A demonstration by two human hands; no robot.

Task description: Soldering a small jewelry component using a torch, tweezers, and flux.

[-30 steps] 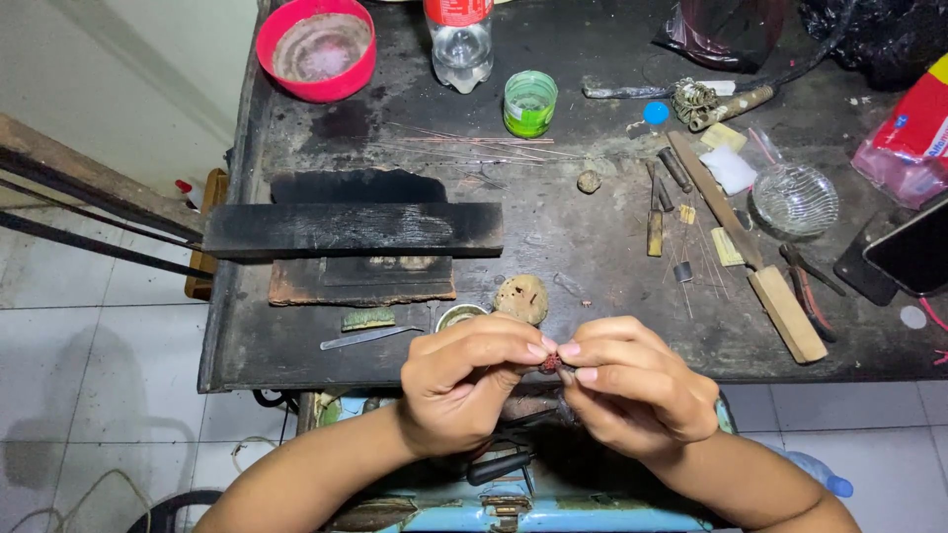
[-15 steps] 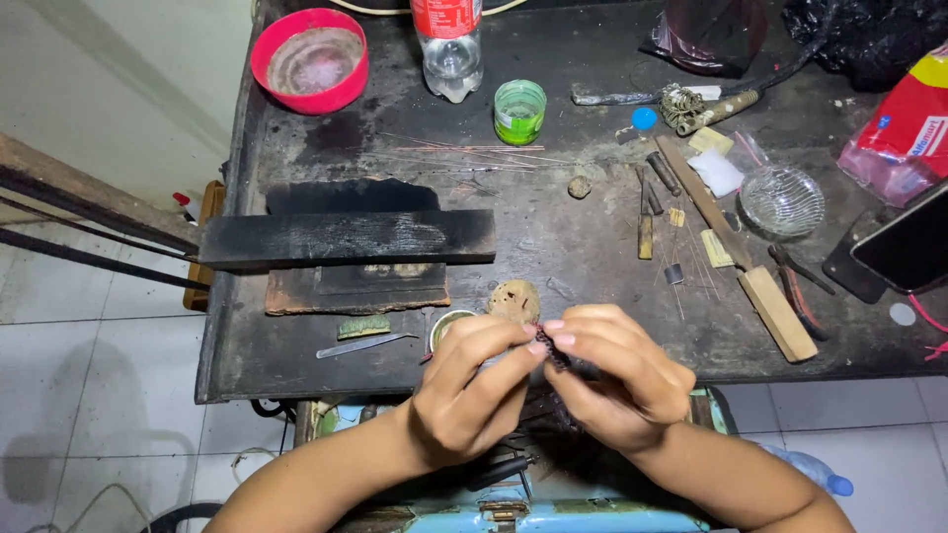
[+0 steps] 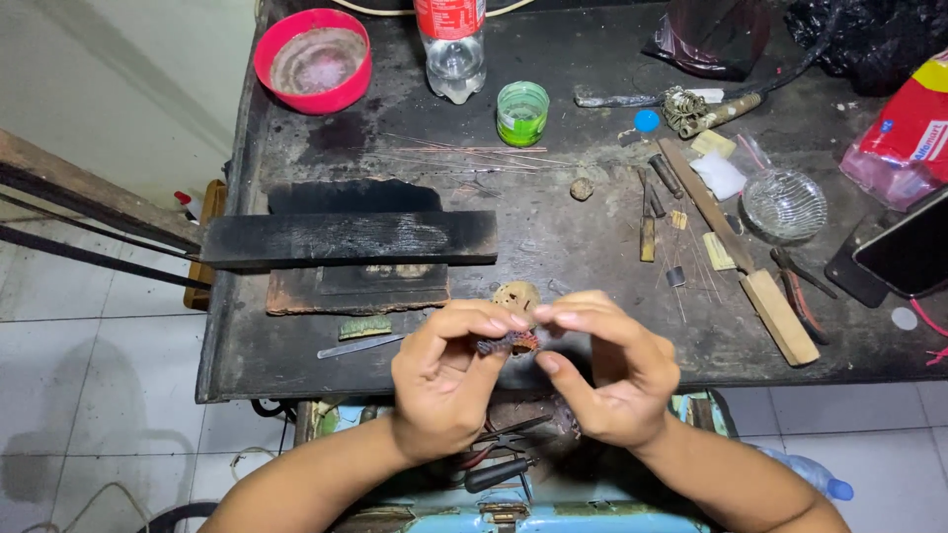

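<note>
My left hand (image 3: 449,380) and my right hand (image 3: 602,375) meet over the front edge of a dark, stained workbench (image 3: 553,237). Between their fingertips they pinch a small dark reddish ridged piece (image 3: 509,342), left thumb and forefinger on one end, right fingers on the other. Just behind the fingers a small round tan perforated block (image 3: 516,295) lies on the bench. A flat metal file (image 3: 360,345) and a small green ridged piece (image 3: 364,327) lie left of my left hand.
A charred black plank (image 3: 346,237) lies over a brown board. At the back stand a red bowl (image 3: 312,59), a plastic bottle (image 3: 452,44) and a green cup (image 3: 521,113). Right: wooden sticks (image 3: 741,262), glass dish (image 3: 784,204), phone (image 3: 913,252), red packet. Pliers (image 3: 499,444) below.
My hands have shifted slightly right and the fingers have spread a little, so the small reddish piece between them now shows. The bench items have not moved.
</note>
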